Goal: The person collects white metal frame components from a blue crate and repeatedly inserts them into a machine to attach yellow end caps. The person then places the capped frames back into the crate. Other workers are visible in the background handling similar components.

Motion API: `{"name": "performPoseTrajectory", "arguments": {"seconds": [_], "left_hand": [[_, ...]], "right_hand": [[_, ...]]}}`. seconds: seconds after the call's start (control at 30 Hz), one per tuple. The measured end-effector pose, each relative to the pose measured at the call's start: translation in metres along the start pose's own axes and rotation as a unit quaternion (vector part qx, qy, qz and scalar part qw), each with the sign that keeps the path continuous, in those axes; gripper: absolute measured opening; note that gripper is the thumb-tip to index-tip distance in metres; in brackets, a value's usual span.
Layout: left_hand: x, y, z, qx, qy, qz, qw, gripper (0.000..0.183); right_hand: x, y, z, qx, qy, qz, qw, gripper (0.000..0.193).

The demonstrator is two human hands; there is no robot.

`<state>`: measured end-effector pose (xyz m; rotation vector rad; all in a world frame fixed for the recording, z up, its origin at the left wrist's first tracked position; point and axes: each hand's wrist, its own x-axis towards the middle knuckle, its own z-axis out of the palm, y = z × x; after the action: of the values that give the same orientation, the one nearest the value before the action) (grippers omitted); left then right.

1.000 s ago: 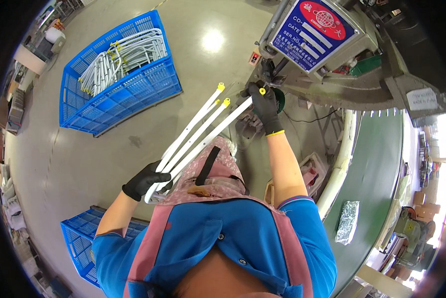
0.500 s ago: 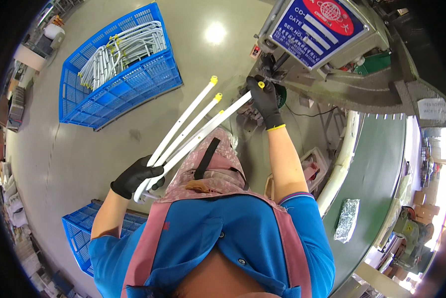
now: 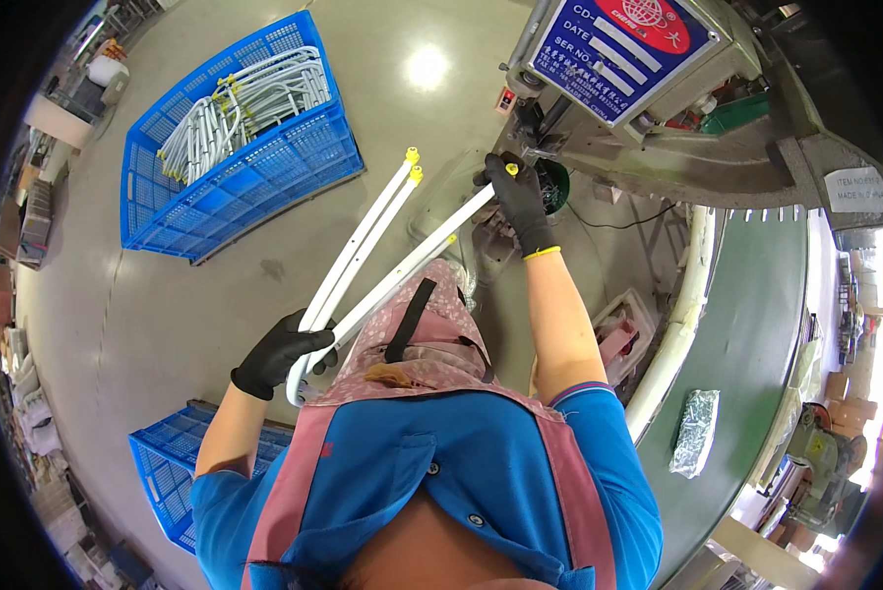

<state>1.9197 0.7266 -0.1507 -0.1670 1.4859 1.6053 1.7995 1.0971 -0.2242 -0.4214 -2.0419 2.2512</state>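
Observation:
My left hand [image 3: 286, 352], in a black glove, is closed around the bent lower ends of several white metal tubes [image 3: 361, 241]. Their yellow-tipped far ends fan out over the floor, away from me. My right hand [image 3: 520, 202], gloved in black with a yellow cuff edge, grips the yellow-capped end of one white tube [image 3: 422, 258] just in front of the machine's working head. That tube slants from the left hand up to the right hand, above my pink apron [image 3: 417, 339]. The fingertips of the right hand are partly hidden behind the glove.
A grey machine [image 3: 697, 162] with a blue label plate [image 3: 618, 49] stands ahead right. At far left a blue crate [image 3: 264, 177] holds many similar tubes. Another blue crate [image 3: 171, 462] is at lower left. A green belt [image 3: 736, 324] with a silvery packet [image 3: 695, 433] runs along the right.
The tubes in my left hand have closed together and shifted slightly; the left hand moved a little right. My right hand still grips the tube's capped end, slightly lower and further left.

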Motion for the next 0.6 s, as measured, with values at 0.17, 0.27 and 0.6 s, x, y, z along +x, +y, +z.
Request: {"name": "performPoseTrajectory", "arguments": {"seconds": [0.17, 0.27, 0.6], "left_hand": [[0.004, -0.007, -0.003, 0.009, -0.006, 0.012, 1.000, 0.038], [0.002, -0.005, -0.004, 0.016, -0.020, 0.021, 0.999, 0.034], [0.003, -0.010, -0.004, 0.004, -0.096, 0.044, 0.994, 0.055]], "right_hand": [[-0.002, 0.000, 0.000, -0.055, 0.007, -0.025, 0.998, 0.023], [-0.018, -0.004, 0.003, -0.142, 0.030, -0.096, 0.985, 0.028], [-0.088, 0.041, -0.031, -0.236, 0.112, -0.093, 0.961, 0.035]]}}
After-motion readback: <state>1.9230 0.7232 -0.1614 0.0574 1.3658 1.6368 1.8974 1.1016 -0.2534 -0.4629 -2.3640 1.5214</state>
